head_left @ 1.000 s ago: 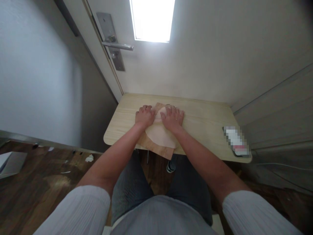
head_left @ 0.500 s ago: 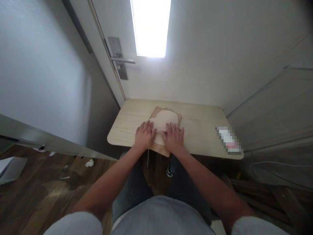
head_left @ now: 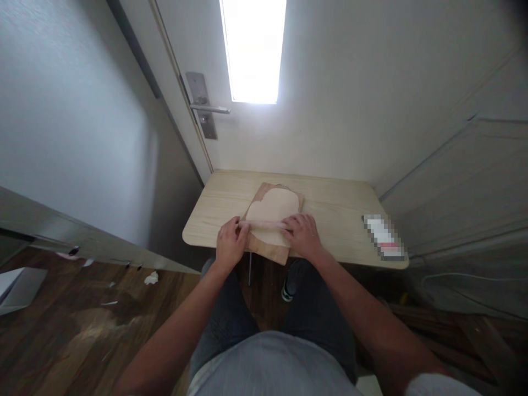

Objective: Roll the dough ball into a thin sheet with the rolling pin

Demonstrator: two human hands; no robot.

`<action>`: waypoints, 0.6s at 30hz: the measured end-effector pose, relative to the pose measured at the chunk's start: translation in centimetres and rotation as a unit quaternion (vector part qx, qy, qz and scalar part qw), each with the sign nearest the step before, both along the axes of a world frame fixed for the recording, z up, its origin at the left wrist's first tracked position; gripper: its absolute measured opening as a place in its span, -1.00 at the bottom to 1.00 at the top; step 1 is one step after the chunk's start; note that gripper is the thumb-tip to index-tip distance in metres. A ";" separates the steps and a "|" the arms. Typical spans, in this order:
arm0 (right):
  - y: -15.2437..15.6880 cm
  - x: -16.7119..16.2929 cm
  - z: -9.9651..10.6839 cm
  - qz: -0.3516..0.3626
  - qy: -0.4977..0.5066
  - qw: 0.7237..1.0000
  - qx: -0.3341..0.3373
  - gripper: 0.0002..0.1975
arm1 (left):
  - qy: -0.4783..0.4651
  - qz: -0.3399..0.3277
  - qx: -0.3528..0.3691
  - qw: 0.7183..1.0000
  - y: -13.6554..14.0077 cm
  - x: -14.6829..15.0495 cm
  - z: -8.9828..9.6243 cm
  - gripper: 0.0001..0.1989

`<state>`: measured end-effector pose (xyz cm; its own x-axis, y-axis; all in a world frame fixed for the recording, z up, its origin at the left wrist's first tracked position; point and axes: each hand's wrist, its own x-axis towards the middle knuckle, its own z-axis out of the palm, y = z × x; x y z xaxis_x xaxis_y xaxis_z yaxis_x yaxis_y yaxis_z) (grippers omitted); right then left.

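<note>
A thin wooden rolling pin (head_left: pixel 266 225) lies crosswise on a flat, pale sheet of dough (head_left: pixel 275 204). My left hand (head_left: pixel 231 237) has its fingers closed round the left end of the pin. The other end is held by my right hand (head_left: pixel 304 233), thumb and fingers bent over it. Beneath the dough is a wooden cutting board (head_left: pixel 270 252), set at a slant and jutting past the near table edge. The dough has a lobed, uneven outline and covers most of the board.
The small light-wood table (head_left: pixel 344 220) stands against a white door with a lever handle (head_left: pixel 210 109). A phone-like object, blurred out (head_left: pixel 383 236), rests at the table's right end. Crumpled paper (head_left: pixel 151 278) and other scraps lie on the dark floor at left.
Both hands have moved apart toward the ends of the rolling pin, and their fingers have gone from lying flat over it to gripping it. More of the pin and dough shows.
</note>
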<state>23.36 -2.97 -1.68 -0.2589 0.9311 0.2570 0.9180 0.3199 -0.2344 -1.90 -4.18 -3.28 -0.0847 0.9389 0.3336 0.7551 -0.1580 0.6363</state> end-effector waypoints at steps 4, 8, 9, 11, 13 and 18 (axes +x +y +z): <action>0.1 0.3 -0.9 -0.004 0.009 1.000 0.018 -0.70 | -0.004 0.001 -0.020 1.000 -0.9 -0.4 0.0 -0.61; -0.2 0.0 -1.5 -0.016 0.010 1.000 0.020 -0.71 | 0.002 0.003 -0.023 1.000 -1.4 -0.3 0.3 -0.62; -0.3 0.0 -1.6 -0.018 0.007 1.000 0.021 -0.70 | 0.005 0.004 -0.023 1.000 -1.5 -0.3 0.4 -0.62; -0.6 -0.1 -1.6 -0.018 0.005 1.000 0.023 -0.69 | 0.010 0.005 -0.026 1.000 -1.8 -0.2 0.4 -0.61; -0.9 0.0 -1.7 -0.012 0.006 1.000 0.029 -0.67 | 0.014 0.005 -0.028 0.999 -2.2 -0.1 0.4 -0.61; -2.2 0.5 -2.0 0.001 0.010 0.998 0.055 -0.68 | 0.013 0.000 -0.020 1.000 -3.7 0.0 0.1 -0.64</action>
